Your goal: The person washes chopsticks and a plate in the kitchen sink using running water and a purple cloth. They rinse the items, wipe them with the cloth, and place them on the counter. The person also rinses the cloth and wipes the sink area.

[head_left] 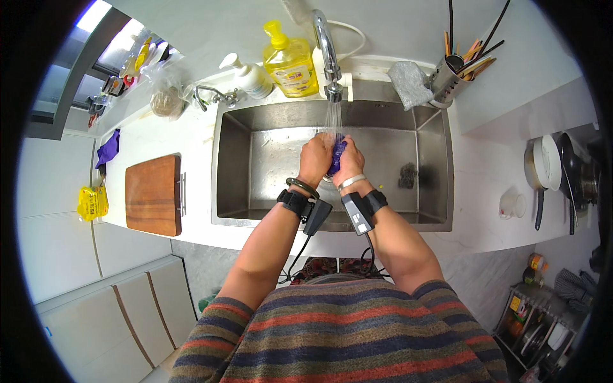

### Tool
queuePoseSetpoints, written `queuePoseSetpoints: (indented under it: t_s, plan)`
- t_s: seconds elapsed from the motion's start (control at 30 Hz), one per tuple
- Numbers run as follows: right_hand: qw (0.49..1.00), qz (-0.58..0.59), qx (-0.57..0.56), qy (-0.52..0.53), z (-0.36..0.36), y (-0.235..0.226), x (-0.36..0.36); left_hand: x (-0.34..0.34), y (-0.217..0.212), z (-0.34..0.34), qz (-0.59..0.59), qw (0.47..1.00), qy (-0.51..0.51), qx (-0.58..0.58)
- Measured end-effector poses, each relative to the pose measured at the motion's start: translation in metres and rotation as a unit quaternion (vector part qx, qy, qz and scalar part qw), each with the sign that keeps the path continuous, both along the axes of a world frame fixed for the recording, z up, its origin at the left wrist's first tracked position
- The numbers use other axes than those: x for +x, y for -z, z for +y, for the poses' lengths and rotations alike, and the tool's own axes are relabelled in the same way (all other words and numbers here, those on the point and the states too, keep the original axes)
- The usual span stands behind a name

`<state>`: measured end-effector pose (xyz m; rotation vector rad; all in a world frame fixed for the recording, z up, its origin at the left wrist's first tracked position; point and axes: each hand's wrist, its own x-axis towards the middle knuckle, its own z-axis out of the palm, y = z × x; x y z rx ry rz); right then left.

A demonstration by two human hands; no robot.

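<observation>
Water runs from the chrome faucet (326, 51) in a stream onto a bunched-up purple cloth (338, 155), held low over the stainless steel sink (268, 163). My left hand (315, 159) closes on the cloth from the left, its fingers curled toward the stream. From the right, my right hand (350, 159) presses against the same cloth. The two hands almost meet, and most of the cloth is hidden between them. Each wrist wears a black strap with a small box and a cable. Behind my hands, the drain is mostly hidden.
A dark scrubbing pad (407, 175) lies in the sink's right part. Behind the sink stand a yellow soap bottle (290, 67), a white pump bottle (249, 76) and a metal utensil holder (445, 82). A wooden cutting board (153, 195) lies left, a glass cup (512, 205) right.
</observation>
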<state>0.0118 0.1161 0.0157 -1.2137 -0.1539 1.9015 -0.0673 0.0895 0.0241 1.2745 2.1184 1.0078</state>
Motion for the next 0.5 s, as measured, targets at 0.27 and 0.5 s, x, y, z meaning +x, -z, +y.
queuePoseSetpoints:
  t_s: [0.27, 0.5]
  plan:
    - [0.998, 0.053, 0.015, 0.002, 0.007, 0.012, 0.01, 0.027, -0.009, -0.021, 0.069, 0.985, 0.041, 0.154]
    - [0.999, 0.029, -0.021, -0.015, -0.015, 0.014, 0.004, -0.001, 0.013, -0.01, -0.063, 0.995, -0.075, -0.03]
